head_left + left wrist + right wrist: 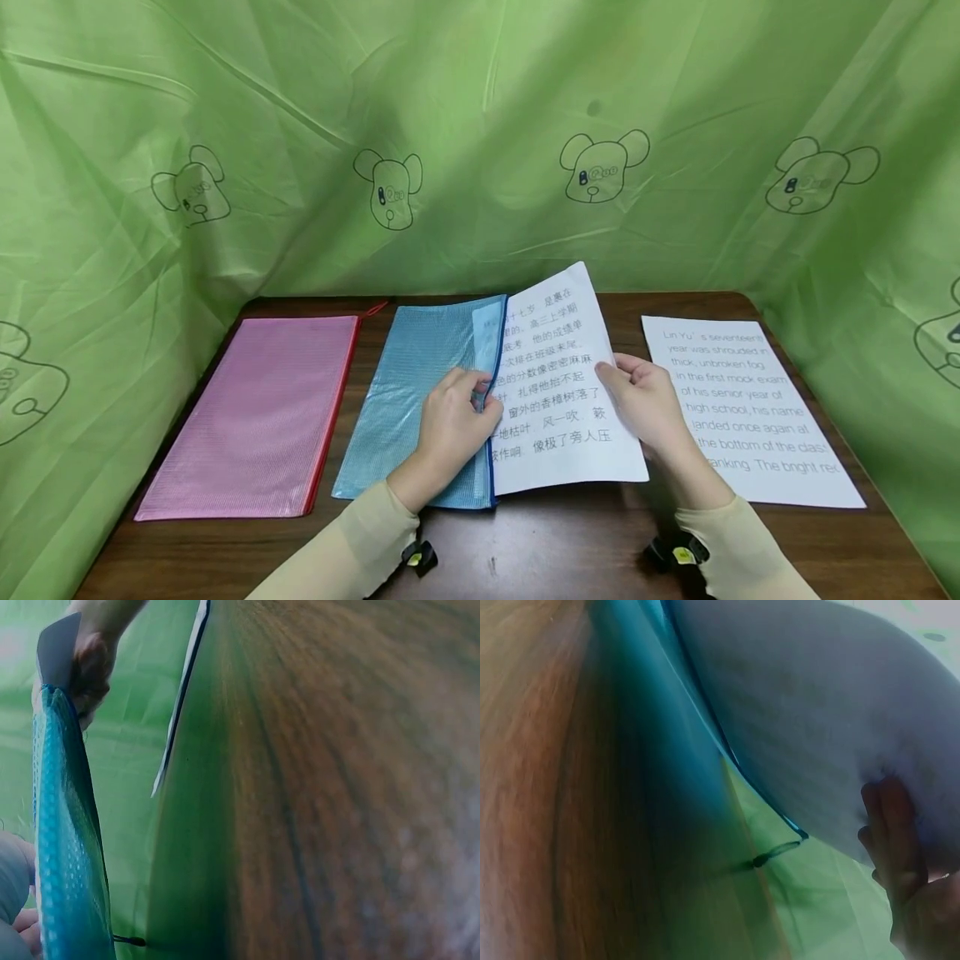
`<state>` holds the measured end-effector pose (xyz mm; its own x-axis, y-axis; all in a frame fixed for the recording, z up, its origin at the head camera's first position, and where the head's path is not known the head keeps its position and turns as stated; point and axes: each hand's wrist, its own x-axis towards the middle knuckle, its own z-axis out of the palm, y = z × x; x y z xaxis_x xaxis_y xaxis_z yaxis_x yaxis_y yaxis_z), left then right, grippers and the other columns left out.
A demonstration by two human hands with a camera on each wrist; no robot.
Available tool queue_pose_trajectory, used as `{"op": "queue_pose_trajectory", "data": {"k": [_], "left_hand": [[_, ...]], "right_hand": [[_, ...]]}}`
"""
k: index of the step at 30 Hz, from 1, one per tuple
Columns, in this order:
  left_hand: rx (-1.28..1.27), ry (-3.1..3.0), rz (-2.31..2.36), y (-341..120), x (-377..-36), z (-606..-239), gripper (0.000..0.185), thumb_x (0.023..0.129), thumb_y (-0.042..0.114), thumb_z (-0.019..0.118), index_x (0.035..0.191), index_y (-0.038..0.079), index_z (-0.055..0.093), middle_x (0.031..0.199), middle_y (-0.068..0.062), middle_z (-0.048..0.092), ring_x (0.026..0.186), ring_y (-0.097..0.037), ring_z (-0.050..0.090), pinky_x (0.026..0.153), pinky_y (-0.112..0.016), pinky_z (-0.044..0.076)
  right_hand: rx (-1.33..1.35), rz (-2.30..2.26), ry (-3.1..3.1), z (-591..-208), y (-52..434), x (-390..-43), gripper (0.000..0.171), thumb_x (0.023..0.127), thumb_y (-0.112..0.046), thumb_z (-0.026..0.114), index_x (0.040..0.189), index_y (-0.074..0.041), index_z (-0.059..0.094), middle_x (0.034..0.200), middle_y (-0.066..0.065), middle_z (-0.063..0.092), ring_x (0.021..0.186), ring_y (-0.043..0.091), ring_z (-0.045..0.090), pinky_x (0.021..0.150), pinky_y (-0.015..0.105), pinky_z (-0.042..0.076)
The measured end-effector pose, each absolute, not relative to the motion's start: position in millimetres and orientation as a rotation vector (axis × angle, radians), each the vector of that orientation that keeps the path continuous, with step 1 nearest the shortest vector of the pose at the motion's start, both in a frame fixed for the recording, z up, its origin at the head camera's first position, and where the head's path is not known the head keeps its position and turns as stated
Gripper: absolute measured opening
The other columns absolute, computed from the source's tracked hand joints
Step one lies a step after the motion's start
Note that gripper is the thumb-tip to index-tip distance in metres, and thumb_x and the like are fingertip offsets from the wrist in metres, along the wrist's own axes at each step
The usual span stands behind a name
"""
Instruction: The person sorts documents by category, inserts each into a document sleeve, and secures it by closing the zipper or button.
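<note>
A white rectangular printed paper sheet (pixel 551 433), partly inside a blue mesh-plastic pouch (pixel 397 383), is pinched by the right hand (pixel 647 404); the pouch's mouth is gripped by the left hand (pixel 453 417). The dark-brown wooden worktop (pixel 570 542) is backed and flanked by cartoon-printed green fabric (pixel 480 83).

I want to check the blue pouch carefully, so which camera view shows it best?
The head view: it shows most of the blue pouch, with the left hand covering part. The left wrist view shows it almost edge-on, cut off at the bottom; the right wrist view, only a blurred part and its edge.
</note>
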<state>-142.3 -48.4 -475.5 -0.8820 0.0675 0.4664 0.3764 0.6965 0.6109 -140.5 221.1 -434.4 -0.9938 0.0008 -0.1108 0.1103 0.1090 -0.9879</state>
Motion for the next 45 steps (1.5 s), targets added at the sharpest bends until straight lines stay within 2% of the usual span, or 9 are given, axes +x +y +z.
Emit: {"op": "queue_pose_trajectory", "data": {"k": [11, 24, 35, 45], "left_hand": [[-0.297, -2.491, -1.052, -47.7, -140.6, -472.0, 0.026, 0.083, 0.007, 0.078, 0.108, 0.004, 0.082, 0.094, -0.002, 0.074, 0.071, -0.011, 0.067, 0.064, -0.028, 0.055], [-0.291, -2.44, -1.043, -48.8, -141.9, -475.4, 0.025, 0.08, 0.005, 0.079, 0.104, 0.006, 0.083, 0.09, 0.0, 0.074, 0.069, -0.009, 0.064, 0.061, -0.026, 0.051], [-0.289, -2.414, -1.041, -44.4, -139.6, -477.1, 0.022, 0.08, 0.001, 0.079, 0.102, 0.005, 0.082, 0.089, -0.002, 0.074, 0.068, -0.009, 0.065, 0.061, -0.024, 0.053], [-0.225, -2.4, -1.101, -41.9, -140.8, -475.6, 0.023, 0.081, 0.004, 0.078, 0.104, 0.007, 0.082, 0.088, 0.001, 0.076, 0.07, -0.01, 0.068, 0.063, -0.029, 0.056]], "right_hand": [[0.146, -2.05, 2.299, -456.0, 194.7, -137.0, 0.035, 0.113, -0.019, 0.059, 0.135, 0.005, 0.068, 0.106, 0.02, 0.081, 0.081, 0.032, 0.082, 0.066, 0.045, 0.066], [0.121, -2.062, 2.203, -470.5, 180.1, -135.5, 0.035, 0.114, -0.019, 0.057, 0.138, 0.004, 0.065, 0.11, 0.02, 0.081, 0.088, 0.034, 0.082, 0.071, 0.044, 0.067], [0.146, -2.034, 2.193, -469.2, 173.8, -133.5, 0.036, 0.115, -0.021, 0.055, 0.139, 0.003, 0.066, 0.11, 0.019, 0.081, 0.088, 0.033, 0.082, 0.071, 0.042, 0.067], [0.106, -2.047, 2.185, -477.0, 149.7, -140.2, 0.036, 0.115, -0.021, 0.053, 0.139, 0.002, 0.066, 0.105, 0.019, 0.081, 0.083, 0.032, 0.081, 0.066, 0.039, 0.066]]}}
